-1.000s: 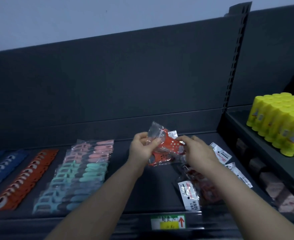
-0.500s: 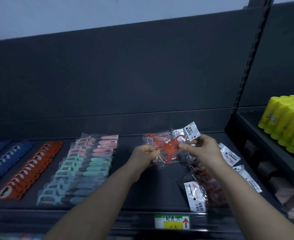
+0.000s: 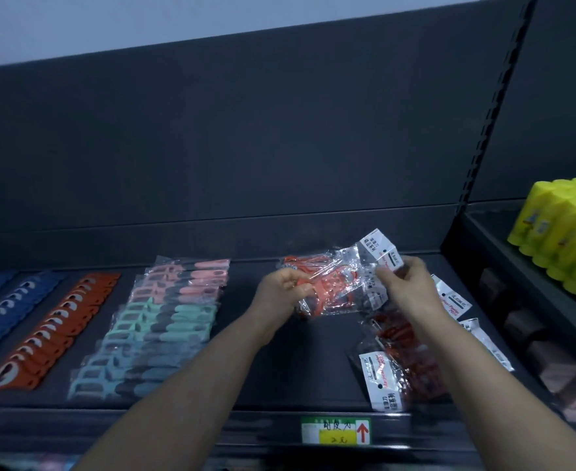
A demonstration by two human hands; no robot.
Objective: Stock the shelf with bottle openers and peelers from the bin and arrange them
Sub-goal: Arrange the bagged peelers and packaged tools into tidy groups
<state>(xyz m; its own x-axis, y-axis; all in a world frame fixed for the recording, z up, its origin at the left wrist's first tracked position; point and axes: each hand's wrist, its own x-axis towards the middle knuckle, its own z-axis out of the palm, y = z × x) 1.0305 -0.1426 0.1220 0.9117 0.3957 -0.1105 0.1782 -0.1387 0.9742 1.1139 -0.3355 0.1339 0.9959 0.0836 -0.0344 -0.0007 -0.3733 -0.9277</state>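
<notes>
Head view. Held up between both hands, above the shelf (image 3: 279,372) and apart from its deck: a bunch of red peelers (image 3: 330,290) in clear bags.

Left hand (image 3: 284,290) curled round the bunch's left end. Right hand (image 3: 412,287) pinching the right end by the white cards (image 3: 380,253), thumb against fingers. No slack grip on either side.

Long axis of the bunch running left to right, tipped up a little toward the cards.

Just below the right hand and nearer the camera: a loose pile (image 3: 402,348) of like red packs, lying askew, cards pointing different ways.

Off to the left, well apart: teal and pink packs (image 3: 157,321), orange openers (image 3: 52,331) and blue openers (image 3: 4,307), each row shingled front to back, each piece lying crosswise.

Judged from that: bunch already close to the rows' lie, so mostly a matter of lowering, with little turning. Landing spot probably the deck between the teal row and the pile, nearer the left hand, so led by the left and steadied by the right.
</notes>
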